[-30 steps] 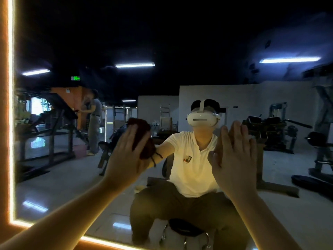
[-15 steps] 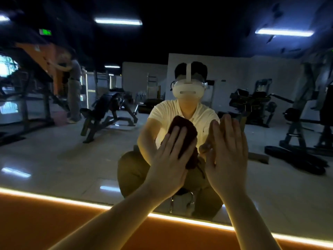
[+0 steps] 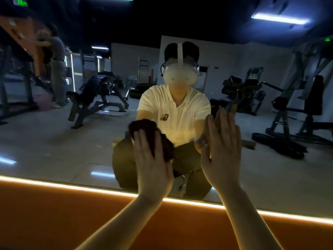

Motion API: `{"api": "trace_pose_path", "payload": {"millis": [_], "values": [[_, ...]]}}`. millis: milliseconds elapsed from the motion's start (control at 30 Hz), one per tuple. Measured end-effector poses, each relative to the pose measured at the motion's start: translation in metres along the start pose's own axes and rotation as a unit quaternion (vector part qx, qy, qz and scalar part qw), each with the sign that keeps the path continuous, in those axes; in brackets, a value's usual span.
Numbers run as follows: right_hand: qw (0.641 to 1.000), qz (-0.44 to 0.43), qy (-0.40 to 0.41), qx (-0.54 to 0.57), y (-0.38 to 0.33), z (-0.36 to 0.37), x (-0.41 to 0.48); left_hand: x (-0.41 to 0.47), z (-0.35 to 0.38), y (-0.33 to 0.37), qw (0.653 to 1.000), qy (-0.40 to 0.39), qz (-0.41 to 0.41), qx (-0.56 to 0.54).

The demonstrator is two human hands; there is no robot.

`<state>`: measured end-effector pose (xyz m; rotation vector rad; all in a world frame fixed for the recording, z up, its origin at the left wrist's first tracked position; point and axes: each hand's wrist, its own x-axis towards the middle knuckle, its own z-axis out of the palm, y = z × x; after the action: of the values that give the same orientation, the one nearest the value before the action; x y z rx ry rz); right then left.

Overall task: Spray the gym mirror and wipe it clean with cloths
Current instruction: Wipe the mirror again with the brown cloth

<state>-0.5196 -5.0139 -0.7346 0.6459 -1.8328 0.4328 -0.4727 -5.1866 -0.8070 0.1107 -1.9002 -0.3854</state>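
The gym mirror point(image 3: 54, 141) fills the view and reflects me seated with a headset on. My left hand point(image 3: 153, 165) lies flat with straight fingers on a dark red cloth point(image 3: 149, 129), pressing it against the lower glass. My right hand point(image 3: 221, 150) is spread flat beside it, fingers straight, palm toward the mirror. I cannot tell whether a cloth lies under the right palm. No spray bottle is in sight.
A lit strip point(image 3: 72, 185) runs along the mirror's bottom edge, above an orange wall band point(image 3: 54, 217). The glass reflects weight benches point(image 3: 97, 98), gym machines point(image 3: 297, 105) and another person point(image 3: 57, 73) standing at the far left.
My left hand slid the cloth from the left of the glass toward the middle and down to the bottom edge. The right hand stayed flat on the mirror. My view dropped lower.
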Motion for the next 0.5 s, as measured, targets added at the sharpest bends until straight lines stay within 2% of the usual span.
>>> {"api": "trace_pose_path", "payload": {"millis": [67, 167, 233, 400, 500], "values": [[1.0, -0.007, -0.011, 0.003, 0.005, -0.002, -0.002, -0.018, 0.013, 0.018, 0.994, -0.049, 0.093, 0.025], [1.0, -0.021, -0.015, 0.003, 0.008, -0.001, -0.005, -0.022, 0.011, 0.0, 0.946, -0.12, 0.28, 0.111], [1.0, -0.018, -0.006, 0.005, 0.009, 0.0, -0.006, -0.012, -0.003, -0.035, 0.921, -0.134, 0.335, 0.149], [1.0, -0.014, 0.001, 0.01, 0.008, 0.002, -0.007, -0.015, -0.054, -0.141, 0.944, -0.092, 0.274, 0.157], [1.0, -0.017, -0.01, 0.009, 0.008, 0.001, -0.008, -0.028, -0.06, -0.153, 0.959, -0.111, 0.213, 0.151]]}}
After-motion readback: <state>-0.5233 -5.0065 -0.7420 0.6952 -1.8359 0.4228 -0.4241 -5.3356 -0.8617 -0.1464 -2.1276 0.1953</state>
